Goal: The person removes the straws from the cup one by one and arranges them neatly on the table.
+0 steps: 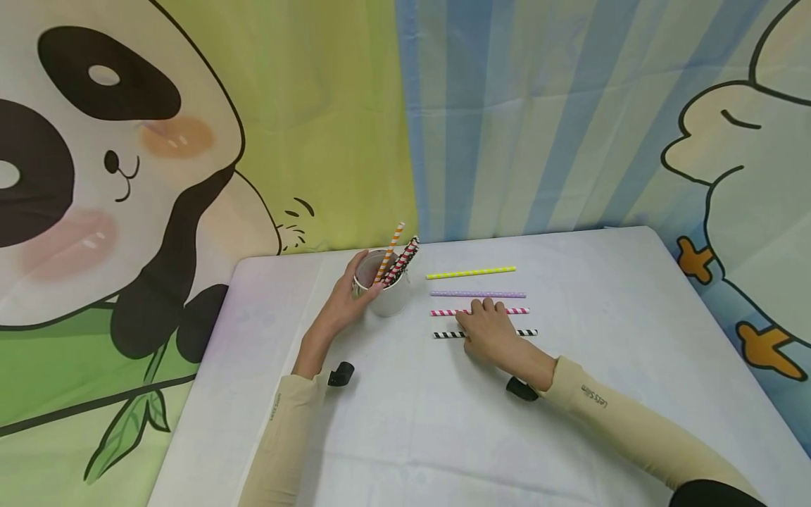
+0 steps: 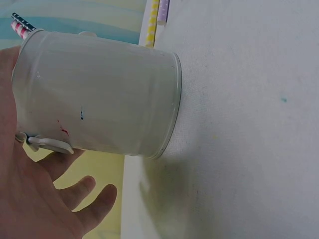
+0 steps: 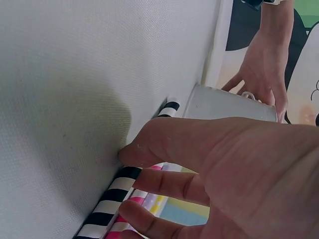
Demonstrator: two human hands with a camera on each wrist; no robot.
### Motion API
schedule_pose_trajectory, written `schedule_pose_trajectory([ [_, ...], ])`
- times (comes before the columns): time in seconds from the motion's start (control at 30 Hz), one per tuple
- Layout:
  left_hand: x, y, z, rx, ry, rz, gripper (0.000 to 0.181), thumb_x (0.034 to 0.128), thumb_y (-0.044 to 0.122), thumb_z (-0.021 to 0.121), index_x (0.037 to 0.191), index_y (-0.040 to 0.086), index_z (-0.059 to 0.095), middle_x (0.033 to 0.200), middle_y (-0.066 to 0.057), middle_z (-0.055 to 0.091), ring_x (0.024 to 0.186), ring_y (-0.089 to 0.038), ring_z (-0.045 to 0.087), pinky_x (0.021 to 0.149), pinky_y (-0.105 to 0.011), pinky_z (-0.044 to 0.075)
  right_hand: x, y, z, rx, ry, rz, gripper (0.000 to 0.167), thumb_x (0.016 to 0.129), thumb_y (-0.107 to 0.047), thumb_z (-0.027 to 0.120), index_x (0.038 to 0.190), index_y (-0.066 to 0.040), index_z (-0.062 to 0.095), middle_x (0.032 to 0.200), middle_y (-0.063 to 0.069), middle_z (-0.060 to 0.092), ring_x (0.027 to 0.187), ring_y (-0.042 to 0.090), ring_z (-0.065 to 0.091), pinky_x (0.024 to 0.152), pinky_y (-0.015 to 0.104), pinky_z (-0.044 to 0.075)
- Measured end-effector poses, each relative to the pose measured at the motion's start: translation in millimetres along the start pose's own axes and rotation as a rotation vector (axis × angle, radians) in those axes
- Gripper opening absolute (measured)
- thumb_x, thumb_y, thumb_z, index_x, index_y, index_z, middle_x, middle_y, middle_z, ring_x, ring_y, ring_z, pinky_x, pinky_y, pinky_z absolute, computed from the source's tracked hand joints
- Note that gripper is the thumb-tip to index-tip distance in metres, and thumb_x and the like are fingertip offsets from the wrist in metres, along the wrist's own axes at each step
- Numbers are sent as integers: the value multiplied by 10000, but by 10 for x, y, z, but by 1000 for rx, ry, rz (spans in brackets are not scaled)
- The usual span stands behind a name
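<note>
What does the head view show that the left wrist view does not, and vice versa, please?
Only the head view shows the right hand and the orange-striped straw in the white cup. Only the left wrist view shows the small blue mark and red mark on the cup's side. Both show the left hand holding the cup, the yellow straw and the purple straw.

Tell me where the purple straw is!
In the head view, the purple straw lies on the table, right of the cup, between the yellow straw and the pink straw.
</note>
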State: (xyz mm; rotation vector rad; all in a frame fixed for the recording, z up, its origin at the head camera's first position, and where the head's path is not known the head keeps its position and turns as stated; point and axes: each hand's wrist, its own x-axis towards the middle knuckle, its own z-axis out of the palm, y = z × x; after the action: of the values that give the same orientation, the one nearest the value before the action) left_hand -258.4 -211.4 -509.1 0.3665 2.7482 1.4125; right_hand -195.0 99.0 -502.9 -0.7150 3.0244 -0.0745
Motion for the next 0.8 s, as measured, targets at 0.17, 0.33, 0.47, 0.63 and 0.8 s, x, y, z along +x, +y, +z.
schedule_pose_trajectory([
  [0.17, -3, -1, 3, -1, 1, -2, 778, 952, 483, 627, 1586, 383, 187, 1559, -121, 412, 1413, -353, 417, 1160, -594, 302, -7, -1, -13, 4, -3, 0, 126, 842, -81, 633, 964, -112, 634, 900, 143, 552, 903, 354, 494, 773, 484, 402],
  [0.33, -4, 9, 1, -6, 0, 0, 785, 950, 492, 628, 1588, 378, 185, 1571, -118, 399, 1428, -354, 400, 1164, -602, 291, -1, -1, -26, 9, -16, 8, 112, 839, -94, 654, 946, -119, 630, 907, 137, 555, 908, 349, 497, 782, 485, 404],
  [0.47, -1, 5, -2, -7, -3, 3, 779, 956, 492, 621, 1589, 381, 181, 1577, -116, 391, 1430, -356, 397, 1165, -604, 288, 6, -3, -40, 3, -34, 12, 144, 848, -102, 665, 990, -113, 645, 927, 138, 567, 910, 346, 499, 787, 481, 410],
  [0.63, 0, -5, -2, -10, -2, -3, 789, 953, 496, 623, 1595, 340, 191, 1563, -121, 409, 1422, -357, 406, 1163, -602, 291, 7, -4, -53, -16, -47, 16, 270, 863, -123, 664, 1131, -92, 663, 980, 152, 590, 941, 356, 514, 795, 485, 426],
  [0.8, 2, -9, 0, -18, -3, -4, 788, 951, 500, 623, 1593, 346, 193, 1560, -118, 414, 1427, -353, 401, 1165, -604, 283, 4, 2, -49, -12, -33, 16, 295, 850, -129, 677, 1141, -89, 656, 987, 149, 593, 952, 359, 520, 791, 489, 428],
])
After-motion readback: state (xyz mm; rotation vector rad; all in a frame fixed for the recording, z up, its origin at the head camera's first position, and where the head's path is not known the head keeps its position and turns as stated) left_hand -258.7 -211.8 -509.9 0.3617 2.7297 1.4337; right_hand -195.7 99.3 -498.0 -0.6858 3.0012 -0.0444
